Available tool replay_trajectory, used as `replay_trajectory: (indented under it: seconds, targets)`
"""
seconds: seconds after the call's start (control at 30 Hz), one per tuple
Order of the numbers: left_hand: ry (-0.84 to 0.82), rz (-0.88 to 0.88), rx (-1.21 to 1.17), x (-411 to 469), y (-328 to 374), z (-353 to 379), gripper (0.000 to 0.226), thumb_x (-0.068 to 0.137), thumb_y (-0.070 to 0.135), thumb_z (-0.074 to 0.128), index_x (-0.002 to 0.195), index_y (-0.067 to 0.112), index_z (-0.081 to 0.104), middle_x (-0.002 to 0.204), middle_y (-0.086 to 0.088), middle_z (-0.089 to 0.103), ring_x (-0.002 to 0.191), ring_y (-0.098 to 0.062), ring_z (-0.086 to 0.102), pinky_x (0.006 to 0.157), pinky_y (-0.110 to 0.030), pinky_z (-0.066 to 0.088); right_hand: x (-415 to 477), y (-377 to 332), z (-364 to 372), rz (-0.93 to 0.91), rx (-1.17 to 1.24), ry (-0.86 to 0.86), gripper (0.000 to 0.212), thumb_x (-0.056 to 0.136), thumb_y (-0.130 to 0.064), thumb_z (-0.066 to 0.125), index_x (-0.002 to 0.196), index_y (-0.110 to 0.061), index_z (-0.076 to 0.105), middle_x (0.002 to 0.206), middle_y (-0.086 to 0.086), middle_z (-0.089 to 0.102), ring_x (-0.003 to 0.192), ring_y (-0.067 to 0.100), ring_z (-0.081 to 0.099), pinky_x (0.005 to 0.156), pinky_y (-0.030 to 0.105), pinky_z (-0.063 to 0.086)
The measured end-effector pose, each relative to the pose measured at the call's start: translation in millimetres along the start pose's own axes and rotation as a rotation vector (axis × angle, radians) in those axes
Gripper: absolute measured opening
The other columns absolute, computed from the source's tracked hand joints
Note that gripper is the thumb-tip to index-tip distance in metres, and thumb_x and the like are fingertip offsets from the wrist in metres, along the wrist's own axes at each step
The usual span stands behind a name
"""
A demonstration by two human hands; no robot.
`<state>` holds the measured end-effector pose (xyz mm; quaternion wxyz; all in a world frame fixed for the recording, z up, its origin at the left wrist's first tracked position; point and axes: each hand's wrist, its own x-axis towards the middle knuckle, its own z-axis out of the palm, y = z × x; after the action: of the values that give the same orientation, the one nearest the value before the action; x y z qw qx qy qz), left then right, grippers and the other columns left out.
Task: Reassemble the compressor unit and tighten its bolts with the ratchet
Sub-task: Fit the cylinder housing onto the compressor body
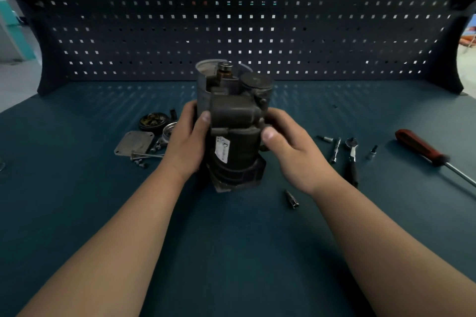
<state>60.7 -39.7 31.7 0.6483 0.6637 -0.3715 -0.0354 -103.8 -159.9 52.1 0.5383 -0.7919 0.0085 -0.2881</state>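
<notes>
Though dim, seemingly teal benchtop (231,244) below pegboard (231,20)

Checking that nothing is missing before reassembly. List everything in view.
compressor unit: one, dark grey, upright at centre
cover plate: one, grey, flat on the left
round housing: one, black, behind the plate
silver round part: one, partly hidden by the left hand
bolts: several, silver, in front of the plate
ratchet: one, silver head, dark handle, on the right
extension bar: one, silver, left of the ratchet
small bits: two, silver, either side of the ratchet
loose socket: one, silver, near the right wrist
screwdriver: one, red handle, far right
pegboard: one, dark, behind
table: one, blue-green
left hand, right hand: fingers round the unit
</notes>
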Motion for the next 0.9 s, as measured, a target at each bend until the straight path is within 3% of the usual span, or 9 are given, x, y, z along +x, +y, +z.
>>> replay_trajectory:
  seconds: [0.1,0.23,0.33,0.43,0.5,0.6,0.7,0.8,0.9]
  targets:
    - [-0.031,-0.033,-0.030,-4,2,0,0.046,0.080,0.055,0.052,0.114,0.025,0.062,0.111,0.007,0.068,0.109,-0.012,0.060,0.100,-0.047,0.045,0,1,7,-0.015,0.007,0.007,0.036,0.080,-0.042,0.056,0.116,-0.039,0.056,0.110,-0.017,0.066,0.103,0.007,0.063,0.087,0.025,0.050]
    - [-0.020,-0.041,0.027,-15,13,-2,0.020,0.082,0.036,0.049,0.082,0.042,0.068,0.082,0.034,0.065,0.080,0.019,0.057,0.074,-0.008,0.045,0,0,10,-0.007,0.029,-0.031,0.047,0.075,-0.042,0.066,0.121,-0.038,0.054,0.111,-0.014,0.064,0.087,0.014,0.064,0.080,0.029,0.052]
    - [0.051,-0.023,-0.061,-24,18,-8,0.028,0.086,0.053,0.040,0.096,0.043,0.065,0.101,0.026,0.067,0.100,0.010,0.057,0.091,-0.026,0.046,0,1,12,-0.003,-0.054,-0.044,0.051,0.073,-0.041,0.071,0.120,-0.036,0.056,0.106,-0.017,0.062,0.082,0.008,0.061,0.074,0.019,0.047]
    - [0.016,0.147,-0.143,-47,17,-15,0.035,0.093,0.054,0.037,0.121,0.043,0.055,0.125,0.010,0.059,0.122,-0.013,0.052,0.099,-0.038,0.044,2,4,14,0.007,-0.084,-0.034,0.046,0.072,-0.036,0.075,0.115,-0.033,0.057,0.104,-0.014,0.064,0.094,0.008,0.061,0.086,0.028,0.050]
    - [-0.070,0.246,0.043,-61,18,-12,0.040,0.089,0.038,0.045,0.128,0.043,0.044,0.125,0.020,0.056,0.119,-0.003,0.052,0.095,-0.025,0.045,4,4,15,-0.012,-0.135,-0.029,0.046,0.069,-0.041,0.076,0.110,-0.033,0.057,0.103,-0.013,0.064,0.104,0.010,0.059,0.095,0.029,0.046]
    - [-0.040,0.240,0.140,-67,19,-8,0.048,0.074,0.048,0.061,0.116,0.055,0.040,0.112,0.039,0.055,0.104,0.016,0.052,0.078,-0.001,0.040,11,0,18,-0.053,-0.252,-0.036,0.045,0.063,-0.057,0.070,0.099,-0.040,0.052,0.096,-0.014,0.057,0.104,0.008,0.052,0.086,0.013,0.039]
    - [-0.015,0.189,0.086,-65,18,-12,0.049,0.069,0.046,0.067,0.113,0.042,0.045,0.108,0.040,0.056,0.101,0.017,0.053,0.076,-0.001,0.040,22,-4,17,-0.045,-0.256,-0.093,0.038,0.065,-0.055,0.067,0.095,-0.037,0.051,0.094,-0.011,0.056,0.097,0.007,0.054,0.083,0.015,0.042]
    - [-0.020,0.128,0.090,-67,19,-20,0.055,0.066,0.051,0.069,0.113,0.059,0.044,0.111,0.041,0.055,0.105,0.017,0.052,0.077,0.000,0.040,35,-4,14,-0.025,-0.069,0.031,0.027,0.074,-0.040,0.063,0.096,-0.030,0.051,0.090,-0.010,0.058,0.083,0.001,0.056,0.077,0.020,0.046]
    - [-0.038,0.064,0.113,-72,16,-27,0.057,0.062,0.054,0.071,0.106,0.073,0.041,0.111,0.044,0.054,0.106,0.020,0.050,0.077,0.001,0.040,48,-2,17,-0.021,-0.020,0.069,0.058,0.073,-0.051,0.061,0.124,-0.034,0.038,0.124,-0.014,0.053,0.108,-0.009,0.052,0.087,0.016,0.048]
